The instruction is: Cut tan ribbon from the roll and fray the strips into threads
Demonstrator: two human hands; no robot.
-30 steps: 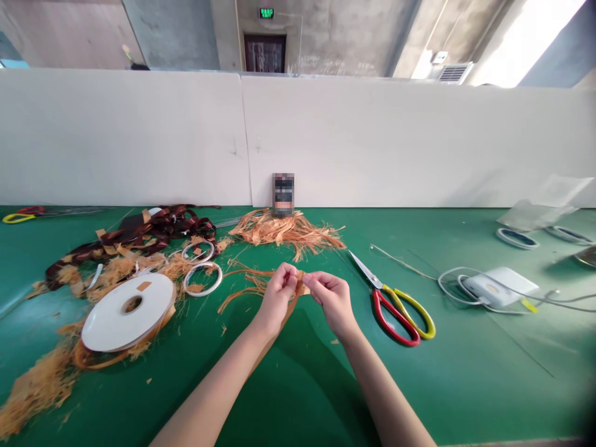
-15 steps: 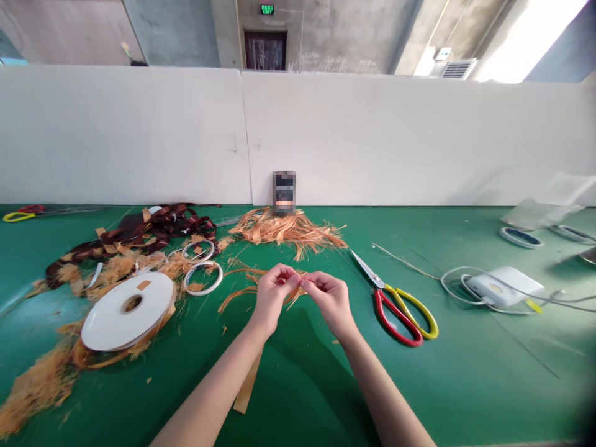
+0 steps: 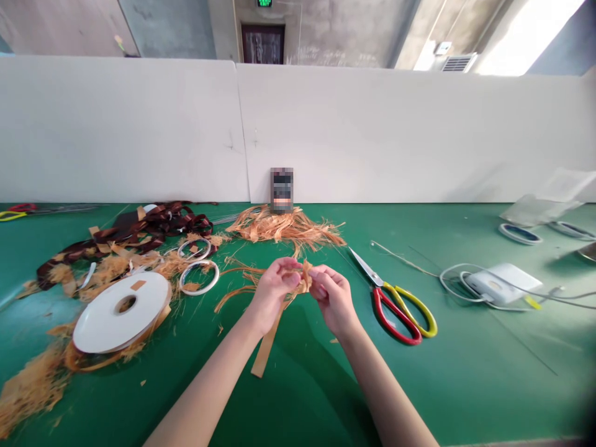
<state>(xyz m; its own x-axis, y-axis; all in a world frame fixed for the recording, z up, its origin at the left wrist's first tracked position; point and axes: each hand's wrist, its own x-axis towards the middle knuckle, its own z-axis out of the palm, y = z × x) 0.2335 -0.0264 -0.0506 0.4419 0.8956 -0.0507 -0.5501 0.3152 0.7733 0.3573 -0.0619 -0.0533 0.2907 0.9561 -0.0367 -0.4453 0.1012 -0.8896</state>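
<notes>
My left hand (image 3: 274,288) and my right hand (image 3: 333,299) meet above the green bench top (image 3: 465,385), pinching a frayed tan fibre strip (image 3: 266,351). A shredded tuft of it (image 3: 306,277) rises between my fingers, and its flat tail hangs down past my left wrist. Loose tan strands (image 3: 237,287) lie just left of my left hand. Red-and-yellow-handled scissors (image 3: 395,308) lie open to the right of my right hand, not touching it.
To the left lie a wide white tape roll (image 3: 121,312), white rings (image 3: 198,277), dark brown ribbon (image 3: 125,239) and tan shreds. A tan heap (image 3: 284,228) sits before a pixelated box (image 3: 282,189). A white adapter (image 3: 500,282) with cable lies right; a white wall runs behind.
My hands have drawn slightly apart, and the frayed tuft now stands up between them. The strip's tail has swung toward my left forearm and hangs less far down. The view has tilted slightly downward.
</notes>
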